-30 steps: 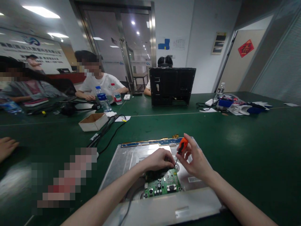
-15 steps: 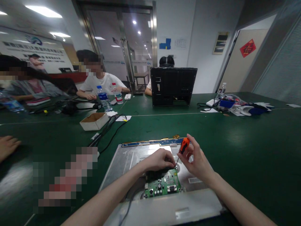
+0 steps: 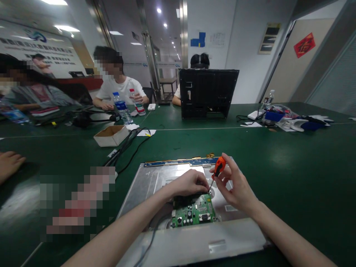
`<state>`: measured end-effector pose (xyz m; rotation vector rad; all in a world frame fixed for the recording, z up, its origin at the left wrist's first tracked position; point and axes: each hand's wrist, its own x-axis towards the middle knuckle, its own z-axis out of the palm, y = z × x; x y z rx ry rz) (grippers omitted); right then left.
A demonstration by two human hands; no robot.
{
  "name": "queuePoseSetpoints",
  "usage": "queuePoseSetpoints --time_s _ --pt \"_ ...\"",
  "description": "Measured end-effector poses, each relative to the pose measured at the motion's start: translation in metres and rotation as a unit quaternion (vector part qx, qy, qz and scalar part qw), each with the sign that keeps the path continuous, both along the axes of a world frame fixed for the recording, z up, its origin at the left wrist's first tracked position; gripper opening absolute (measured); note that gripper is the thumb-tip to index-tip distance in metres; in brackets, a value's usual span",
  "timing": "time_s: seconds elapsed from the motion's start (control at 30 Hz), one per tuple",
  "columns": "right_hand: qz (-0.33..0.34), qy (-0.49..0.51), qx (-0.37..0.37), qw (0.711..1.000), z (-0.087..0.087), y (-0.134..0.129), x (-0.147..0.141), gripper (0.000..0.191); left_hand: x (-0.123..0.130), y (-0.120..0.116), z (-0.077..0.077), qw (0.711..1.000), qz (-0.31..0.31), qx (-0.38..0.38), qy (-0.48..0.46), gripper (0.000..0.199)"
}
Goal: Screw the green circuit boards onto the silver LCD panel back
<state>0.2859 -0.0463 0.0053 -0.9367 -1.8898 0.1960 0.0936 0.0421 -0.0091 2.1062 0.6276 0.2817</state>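
My right hand (image 3: 235, 185) holds a screwdriver (image 3: 219, 167) by its orange and black handle, fingers wrapped around it near the top. The slim shaft slants down to the upper right corner of a green circuit board (image 3: 191, 212). Beside the tip is my left hand (image 3: 191, 182), its fingers curled and pinched together at that corner; what they grip, if anything, is hidden. The board sits on the back of a silver metal display panel (image 3: 147, 185), with a blue circuit strip (image 3: 178, 162) along its far edge.
A black monitor housing (image 3: 208, 94) stands across the green table (image 3: 292, 185). An open cardboard box (image 3: 110, 136) and black cables (image 3: 125, 146) lie left of the panel. Bags and gloves (image 3: 292, 120) are piled far right. Another person's hand (image 3: 11, 165) rests at the left.
The camera has tilted slightly down, so the background sits higher. The screwdriver tip stays at the same board corner. Across the table, a person's hand now wraps around the red-capped bottle.
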Motion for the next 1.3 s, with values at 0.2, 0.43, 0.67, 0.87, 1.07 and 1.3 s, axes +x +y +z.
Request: queuePoseSetpoints --time_s 0.2,0.43,0.67,0.87,1.07,1.3 --pt "-0.016 -0.001 0.028 0.999 -0.0028 0.0016 -0.0024 0.073 0.0001 -0.0005 0.0013 1.000 0.002 0.005 -0.005 0.009" --pt "-0.058 -0.029 0.050 0.997 -0.0075 0.0070 0.0009 0.071 -0.0003 -0.0017 0.0045 1.000 -0.001 0.011 -0.005 0.012" --pt "-0.027 -0.012 0.025 0.999 -0.0017 0.0045 0.0001 0.074 0.0001 -0.0017 0.0029 1.000 0.006 0.003 -0.008 0.009" --pt "-0.032 -0.021 0.035 0.999 -0.0009 0.0030 -0.0027 0.073 -0.0002 -0.0012 0.0022 1.000 0.008 0.007 -0.005 0.009" --pt "-0.068 -0.034 0.055 0.996 -0.0062 0.0067 0.0000 0.071 -0.0011 -0.0009 0.0040 1.000 0.007 0.014 -0.002 0.008" --pt "-0.040 -0.033 0.028 0.998 -0.0045 0.0054 0.0005 0.069 -0.0009 -0.0011 0.0037 1.000 0.011 0.015 -0.001 0.008"
